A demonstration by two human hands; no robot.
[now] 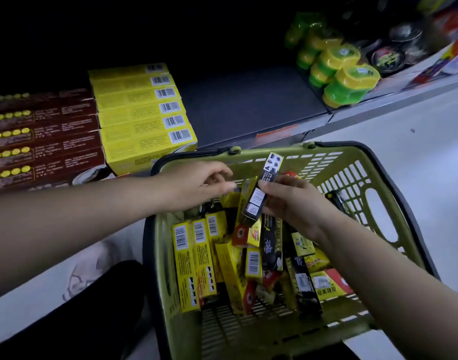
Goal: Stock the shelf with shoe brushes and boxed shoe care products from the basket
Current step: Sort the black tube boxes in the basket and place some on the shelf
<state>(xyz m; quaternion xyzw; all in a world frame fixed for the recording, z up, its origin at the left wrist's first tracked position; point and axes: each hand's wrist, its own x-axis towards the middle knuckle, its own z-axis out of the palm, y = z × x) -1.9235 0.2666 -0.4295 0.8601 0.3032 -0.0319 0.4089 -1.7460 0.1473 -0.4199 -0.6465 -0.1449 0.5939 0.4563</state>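
Observation:
An olive-green basket (352, 178) on the floor holds several yellow, black and red boxed shoe care products (189, 258). My right hand (292, 203) grips a slim black box (268, 175), held nearly upright above the pile. A yellow box (246, 201) stands tilted right against its left side. My left hand (199, 185) reaches in over the basket's far-left rim, fingers loosely curled, fingertips close to that yellow box, nothing seen between thumb and fingers. On the dark shelf (248, 107), yellow boxes (142, 118) and brown boxes (41, 136) lie in rows at the left.
Green-and-yellow round tubs (344, 81) and dark round tins (388, 55) stand on the shelf's right part. A bare stretch of shelf lies between them and the yellow boxes. White floor surrounds the basket; my dark trouser leg (92, 307) is at its lower left.

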